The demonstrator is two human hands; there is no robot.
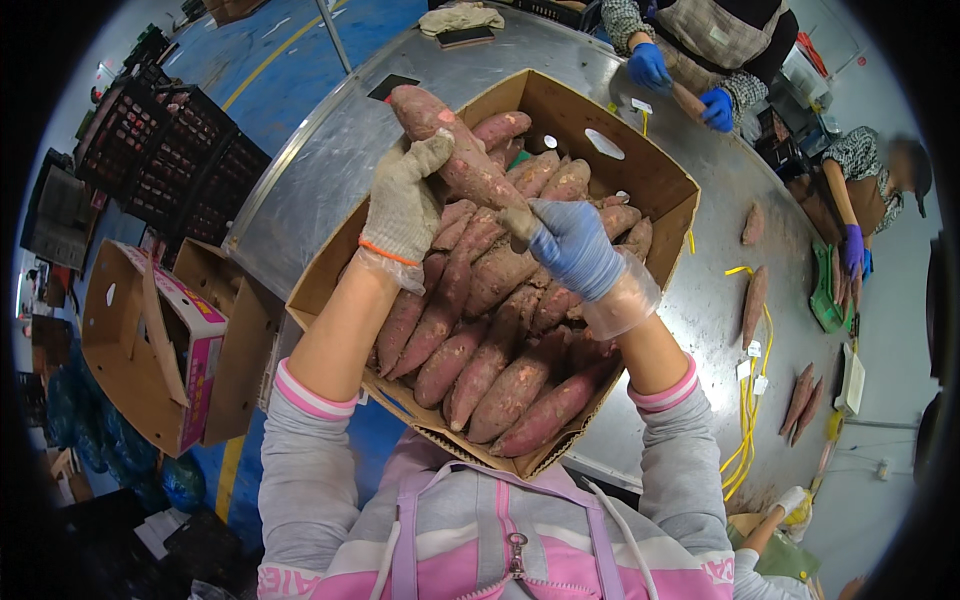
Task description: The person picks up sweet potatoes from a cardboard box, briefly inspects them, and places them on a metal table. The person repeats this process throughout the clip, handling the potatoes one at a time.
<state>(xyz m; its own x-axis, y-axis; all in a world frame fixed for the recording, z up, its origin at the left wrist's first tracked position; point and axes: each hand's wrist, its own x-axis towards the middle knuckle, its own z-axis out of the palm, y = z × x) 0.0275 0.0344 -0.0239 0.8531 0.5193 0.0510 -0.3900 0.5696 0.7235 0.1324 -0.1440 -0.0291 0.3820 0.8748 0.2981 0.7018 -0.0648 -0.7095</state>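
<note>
Above the open cardboard box [655,175] I hold a large reddish sweet potato [462,158] on a slant. My left hand [405,205], in a whitish knit glove with an orange cuff edge, grips it along its upper left side. My right hand [580,252], in a blue glove with a clear plastic sleeve, closes round its narrow, brownish lower end. Beneath both hands, the box is filled with dusty sweet potatoes [485,365]; those straight under my wrists are partly hidden.
The box rests on a metal table [690,300]. Loose sweet potatoes [754,305] and yellow straps [745,440] lie to the right. Co-workers stand across and to the right, one beside a green basket [826,288]. Cardboard boxes [125,345] and black crates [165,150] are at left.
</note>
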